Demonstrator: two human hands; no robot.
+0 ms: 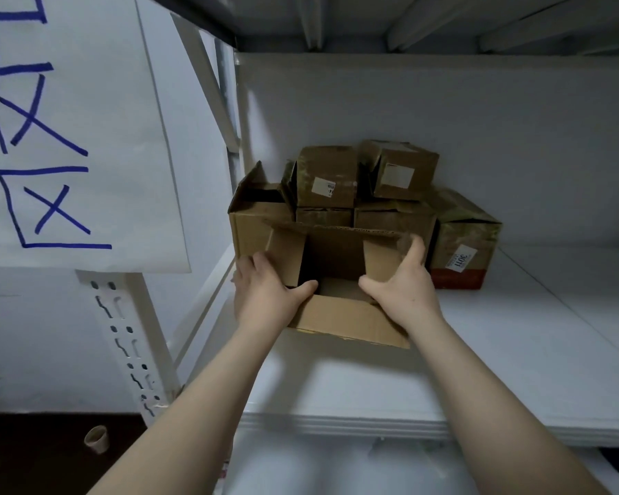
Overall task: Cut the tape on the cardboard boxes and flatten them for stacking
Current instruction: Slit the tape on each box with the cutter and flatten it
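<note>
Racking: white metal shelving against a white wall; its deck (515,351) carries all the cardboard, gathered at the back left.
Left arm: bare, stretched forward and nearly straight. We find the left hand (265,291) gripping the left flap of the open box (333,255), thumb hooked inside the mouth, fingers wrapped round the outer side.
Right arm: bare, likewise extended. The right hand (404,284) holds the right flap, thumb pressed on its inner face, fingers curled up behind its edge.
Box in hand: one. It lies on its side on the deck, touching the pile's front, mouth towards us, four flaps spread, the lower flap flat on the deck.
Pile: we count six stacked boxes (327,173) in two tiers; the lower ones are partly hidden.
Stickers: three white labels (461,262), one each on three boxes.
Surroundings: one paper sheet (68,137) with blue handwriting on the left; one slotted upright (129,344); one paper cup (97,439) on the dark floor.
</note>
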